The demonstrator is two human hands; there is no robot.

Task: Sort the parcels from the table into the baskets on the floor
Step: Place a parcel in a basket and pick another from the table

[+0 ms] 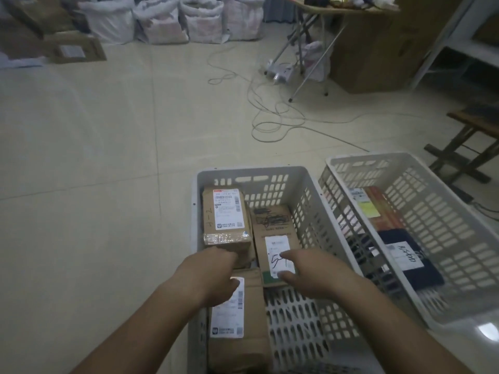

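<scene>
Two white slatted baskets stand on the floor. The nearer basket (310,190) holds three brown cardboard parcels: a taped box (225,220) at its far left, a flat box (272,225) with a white label marked in black pen, and a long box (240,327) at the near left. My left hand (209,276) reaches between the taped box and the long box, fingers on the taped box's near end. My right hand (310,273) rests on the flat box's label, thumb and fingers spread over its near edge. The right basket (445,217) holds a red-orange parcel (378,209) and a dark blue parcel (407,260).
Loose white cables (270,114) trail across the tiled floor beyond the baskets. A folding table (337,9) stands at the back right beside a large cardboard box (378,49). White sacks (172,20) line the far wall. A dark wooden stool (469,139) stands at right.
</scene>
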